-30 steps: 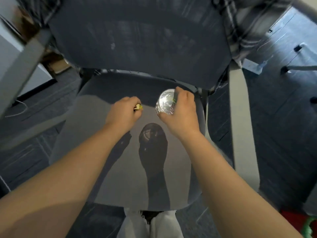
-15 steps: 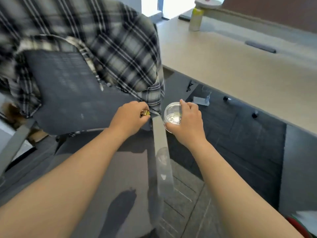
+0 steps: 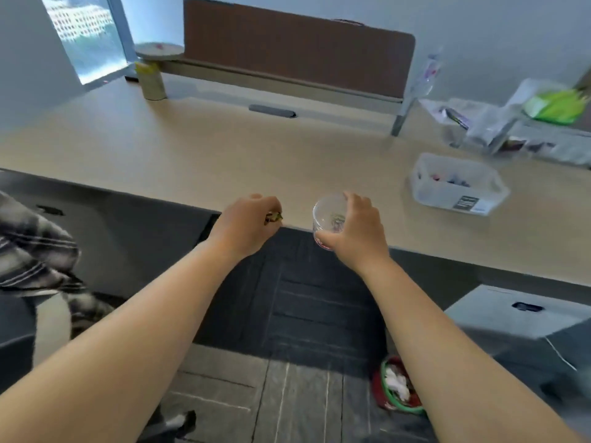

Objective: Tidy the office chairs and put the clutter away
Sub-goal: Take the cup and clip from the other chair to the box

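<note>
My right hand (image 3: 355,231) grips a small clear plastic jar (image 3: 327,215) with small coloured bits inside, held at the front edge of the beige desk (image 3: 224,161). My left hand (image 3: 246,223) is closed around a small yellow-green item (image 3: 273,216) that pokes out between the fingers, just left of the jar. Both hands hover over the desk edge. At the far left, the chair with a plaid shirt (image 3: 28,247) draped on it is partly in view.
A clear plastic storage box (image 3: 457,183) with small items sits on the desk to the right. A can (image 3: 150,79) stands at the back left, and bags and a green object (image 3: 556,105) at the back right. A red-green bin (image 3: 398,388) with paper sits on the floor. A grey cabinet (image 3: 518,318) is at right.
My view and both hands swung from the chair seat up and right to the desk edge. The jar and the small item stayed in my hands.
</note>
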